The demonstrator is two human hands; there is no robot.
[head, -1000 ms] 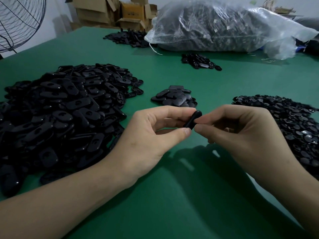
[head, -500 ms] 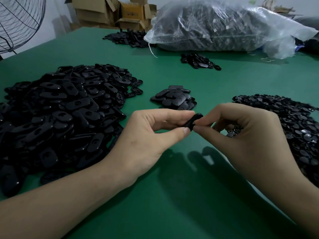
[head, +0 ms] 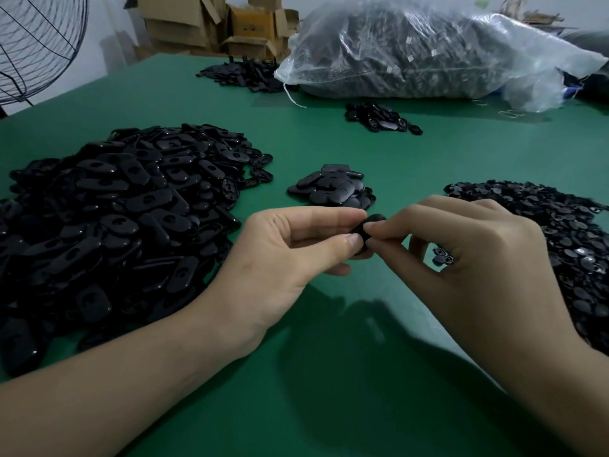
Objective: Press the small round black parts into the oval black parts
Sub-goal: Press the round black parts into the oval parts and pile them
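Observation:
An oval black part (head: pixel 369 225) is held above the green table (head: pixel 329 374) between both hands. My left hand (head: pixel 283 258) pinches its left side between thumb and forefinger. My right hand (head: pixel 474 255) pinches its right side with thumb and forefinger, and a few small round black parts (head: pixel 443 255) show under its curled fingers. A big heap of oval parts (head: pixel 108 219) lies at the left. The heap of small round parts (head: pixel 566 239) lies at the right. A small stack of oval parts (head: pixel 333 189) sits just behind the hands.
A clear plastic bag (head: pixel 428 51) full of dark parts lies at the back. Two smaller dark piles lie near the bag, a back-left pile (head: pixel 244 74) and a centre pile (head: pixel 379 117). Cardboard boxes (head: pixel 211 21) stand behind the table, a wire fan (head: pixel 36 44) at far left.
The oval part has turned between the fingertips and sunk a little. My right hand's fingers have closed in over it, and both hands have shifted slightly lower.

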